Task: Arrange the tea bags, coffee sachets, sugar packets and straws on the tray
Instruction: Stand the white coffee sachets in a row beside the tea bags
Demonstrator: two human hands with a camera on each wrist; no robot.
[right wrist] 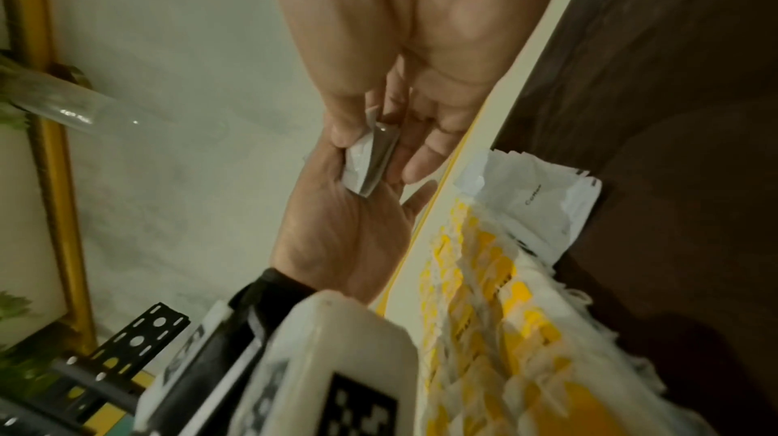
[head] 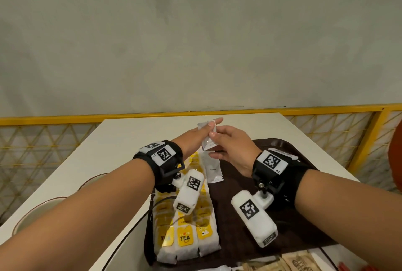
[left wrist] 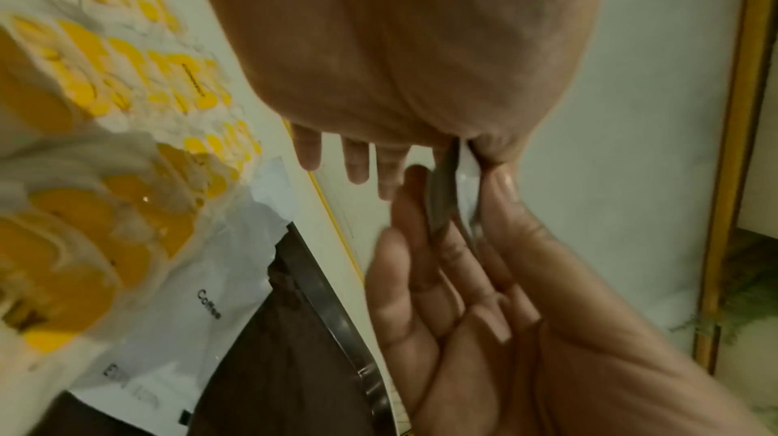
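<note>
Coffee sachets mid-handoff, tea bags already sorted

Biggest thing first: the brown tray [head: 282, 246] sits on the white table [head: 121, 138], with three neat rows of yellow-tagged tea bags [head: 185, 238] along its left side and one coffee sachet [head: 214, 169] lying flat just right of them. Above the far end of the tray, the left hand [head: 196, 134] and right hand [head: 231, 146] both pinch a small bunch of white sachets [head: 207, 138], thumbs and fingers clamped on it, other fingers loose. Looks like the coffee step; I'd guess next is separating one and laying it beside the flat sachet. Brown packets [head: 300, 263] wait off the tray's near edge.
</note>
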